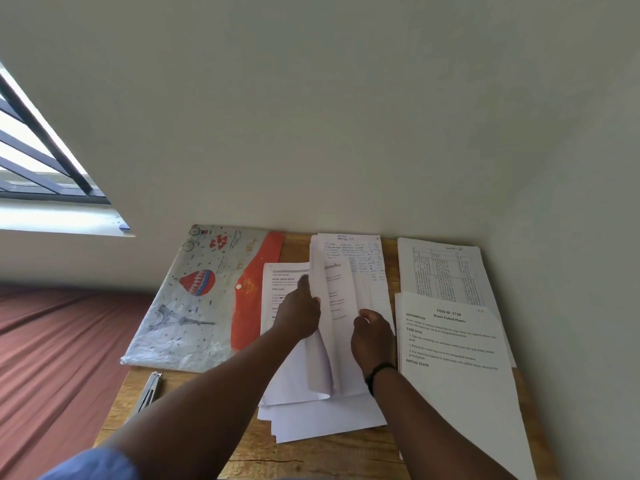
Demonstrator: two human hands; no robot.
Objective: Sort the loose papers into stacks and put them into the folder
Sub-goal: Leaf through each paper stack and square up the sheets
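Observation:
A loose pile of white papers point(322, 417) lies in the middle of the wooden table point(304, 455). My left hand point(300, 315) reaches under a lifted, curling sheet point(320, 327) and holds it up, index finger on the printed page point(277, 296) below. My right hand point(372, 341) pinches the edge of another printed sheet point(341, 299) in the same pile. A handwritten page point(367, 258) shows behind them. The folder point(194, 306), grey with a balloon picture and a red flap, lies closed at the left. Two sorted stacks sit at the right: a table-printed one point(446, 268) and a "Water Potted Plants" one point(460, 368).
A metal tool point(149, 393) lies on the table's left edge in front of the folder. A bed with a reddish-brown cover point(52, 358) runs along the left. The wall point(346, 133) stands right behind the table, with a barred window point(34, 150) at the upper left.

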